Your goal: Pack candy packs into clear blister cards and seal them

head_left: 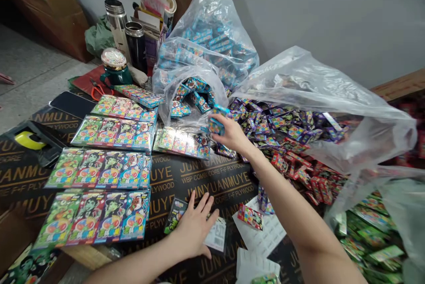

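Watching the head view — the only feed I have.

Right hand (232,136) is stretched out to the mouth of the small open bag (186,98), fingers closed round a small blue box (216,125). The box sits at the bag's lip, above the plywood table (212,180).

Left hand (195,226) lies palm down with fingers spread on a clear sleeve (217,236) near the front of the table. It is pressing, not gripping. A green box (175,214) lies at the sleeve's left end, touching the hand. I can't tell whether anything else is under the palm.

Done, by my read: filled packs are laid out on the left — front pack (93,218), second pack (99,170), third pack (114,132) and fourth pack (124,108) — with another pack (181,142) just under the open bag. Each shows a full row of coloured boxes.

In hand: the sleeve looks barely started. A loose red box (249,216) lies on a paper sheet (265,235) just to its right.

Left: plenty. The big blue bag (212,40), purple heap (292,124), red heap (308,175) and green heap (372,226) all look well stocked.
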`<state>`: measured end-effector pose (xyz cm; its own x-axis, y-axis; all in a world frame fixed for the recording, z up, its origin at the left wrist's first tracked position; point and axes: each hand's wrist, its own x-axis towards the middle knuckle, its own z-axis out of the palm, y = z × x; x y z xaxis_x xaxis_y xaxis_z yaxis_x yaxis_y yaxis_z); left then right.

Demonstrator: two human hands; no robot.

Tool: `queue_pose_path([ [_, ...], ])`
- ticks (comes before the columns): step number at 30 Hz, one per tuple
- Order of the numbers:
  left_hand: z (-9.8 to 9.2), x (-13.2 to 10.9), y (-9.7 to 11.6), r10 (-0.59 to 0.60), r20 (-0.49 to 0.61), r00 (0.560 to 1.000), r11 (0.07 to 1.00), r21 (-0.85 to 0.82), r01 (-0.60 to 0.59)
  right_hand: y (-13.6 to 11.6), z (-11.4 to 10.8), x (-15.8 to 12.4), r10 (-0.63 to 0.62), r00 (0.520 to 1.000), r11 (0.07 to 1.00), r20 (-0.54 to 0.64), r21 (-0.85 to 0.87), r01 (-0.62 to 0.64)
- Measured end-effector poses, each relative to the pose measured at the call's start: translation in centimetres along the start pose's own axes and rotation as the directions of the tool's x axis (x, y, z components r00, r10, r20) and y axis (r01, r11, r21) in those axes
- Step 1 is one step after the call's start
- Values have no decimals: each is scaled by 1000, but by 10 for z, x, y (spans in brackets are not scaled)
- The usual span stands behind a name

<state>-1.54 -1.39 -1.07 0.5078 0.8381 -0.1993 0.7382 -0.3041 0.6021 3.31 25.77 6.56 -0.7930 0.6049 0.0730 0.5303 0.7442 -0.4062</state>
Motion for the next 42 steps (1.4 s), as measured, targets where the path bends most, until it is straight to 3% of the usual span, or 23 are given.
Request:
queue_pose_path([
  [4,7,0,0,11,-19,1000,1000,5,-11,0,-21,-74,92,974,995,206,-65,-80],
  [7,9,0,0,6,-30,1000,1000,7,-5,-7,-25,-80,112,982,991,155,-86,-100],
  [10,6,-1,1,6,-44,999,1000,-3,-6,-20,-11,-39,-5,1000,1000,0,13,5],
  [13,0,-3,1,9,-43,999,1000,-16,-9,-30,22,27,-100,994,994,33,53,98],
  [15,-3,-4,1,9,-34,999,1000,-23,-10,-33,48,71,-13,995,1000,98,14,12],
  [17,-4,-4,0,11,-15,1000,1000,-22,-12,-35,72,105,149,974,989,174,-37,-144],
  [19,-3,-4,-1,14,9,1000,1000,-3,-14,-37,90,126,235,948,971,214,-102,-217],
  [23,-1,-3,-1,-3,28,1000,999,39,2,-40,98,132,117,978,980,171,-180,-85],
  [26,-3,-3,0,-6,14,1000,1000,21,6,-38,77,107,72,995,980,76,-193,-56],
  [28,-4,-3,1,0,-2,1000,1000,6,0,-33,56,74,44,999,989,-20,-137,-47],
  [31,3,-3,1,-3,-21,1000,1000,16,3,-20,30,4,43,990,997,-132,62,-36],
  [34,19,-3,1,-11,-20,1000,999,53,12,-6,21,-69,161,974,956,-161,269,-114],
  [36,29,-2,0,-2,-32,999,998,59,4,-1,23,-108,307,937,895,-166,386,-224],
  [38,31,-1,-1,12,-73,997,1000,16,-11,-2,25,-137,449,863,829,-232,467,-306],
  [40,21,1,-3,-14,-165,986,994,-113,-5,-12,22,-159,541,777,782,-322,533,-324],
  [42,1,2,-1,-124,-299,946,932,-361,8,-31,15,-180,585,746,717,-317,633,-293],
])
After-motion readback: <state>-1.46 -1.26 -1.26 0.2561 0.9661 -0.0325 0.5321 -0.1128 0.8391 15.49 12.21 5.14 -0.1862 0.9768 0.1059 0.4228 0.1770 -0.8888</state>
